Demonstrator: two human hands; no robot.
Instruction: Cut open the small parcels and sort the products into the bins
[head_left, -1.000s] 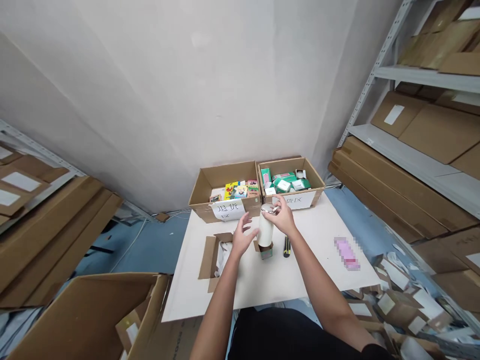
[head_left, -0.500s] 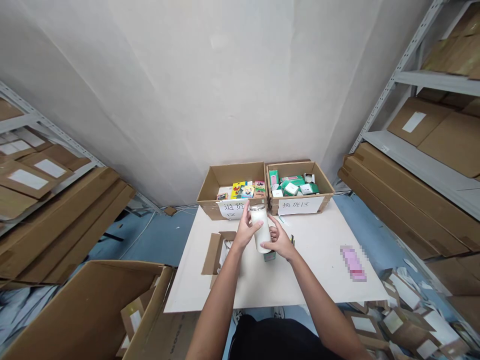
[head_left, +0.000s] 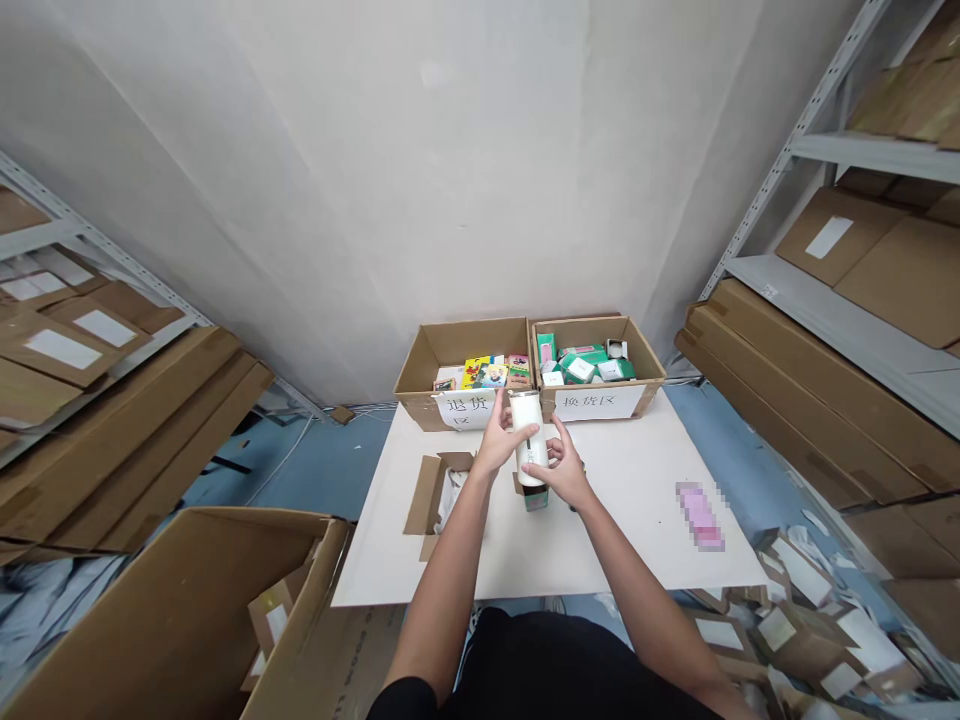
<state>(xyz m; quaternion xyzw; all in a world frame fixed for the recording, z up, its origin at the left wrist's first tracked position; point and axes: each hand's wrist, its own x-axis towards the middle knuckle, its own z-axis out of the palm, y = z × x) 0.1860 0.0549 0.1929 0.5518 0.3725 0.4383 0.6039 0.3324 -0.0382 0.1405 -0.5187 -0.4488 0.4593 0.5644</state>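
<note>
Between my two hands I hold a white tumbler [head_left: 529, 440] with a silvery rim at its top and dark lettering on its side. My left hand [head_left: 499, 440] grips it on the left, thumb across the front. On the other side my right hand [head_left: 564, 468] closes on its lower part. Just below the tumbler's base a small green box [head_left: 536, 498] shows on the white table [head_left: 622, 540], partly hidden. Left of my left forearm lies an opened cardboard box [head_left: 422, 495] with white wrapping inside.
Behind stand two labelled cartons: the left carton [head_left: 420, 385] holds colourful small boxes, the right carton [head_left: 649, 385] green and white ones. A blurred pink item [head_left: 700, 517] lies at the table's right. A large carton [head_left: 187, 600] stands at lower left; loaded shelves [head_left: 840, 270] flank both sides.
The tumbler has turned in my hands, so lettering now shows on its side. It sits slightly higher and further right in view. The camera view has shifted a little.
</note>
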